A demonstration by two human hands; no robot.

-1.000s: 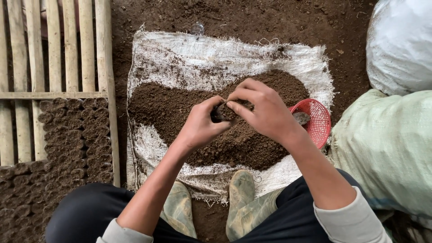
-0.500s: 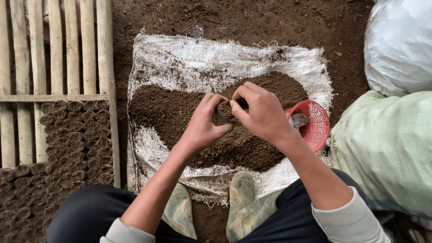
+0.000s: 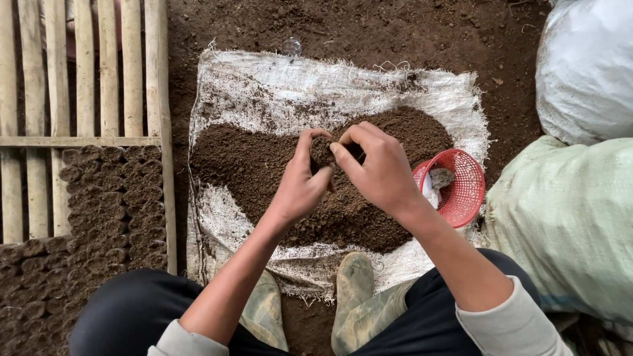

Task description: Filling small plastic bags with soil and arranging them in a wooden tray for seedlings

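My left hand [image 3: 300, 184] and my right hand [image 3: 376, 168] meet above a pile of dark soil [image 3: 250, 165] heaped on a white woven sack [image 3: 264, 92] spread on the ground. Between the fingertips of both hands sits a small soil-filled pot [image 3: 323, 150], mostly hidden by the fingers. The left thumb and fingers wrap its left side; the right fingers press on it from the right and above.
A small red mesh basket [image 3: 465, 194] with something pale inside lies at the sack's right edge. Rows of filled soil pots [image 3: 99, 204] stand at the left beside bamboo slats [image 3: 86, 72]. Large stuffed sacks [image 3: 567, 217] stand at the right. My boots [image 3: 356, 290] rest below the sack.
Both hands have drawn closer together around the small pot and shifted slightly left; the right fingers now press onto its top.
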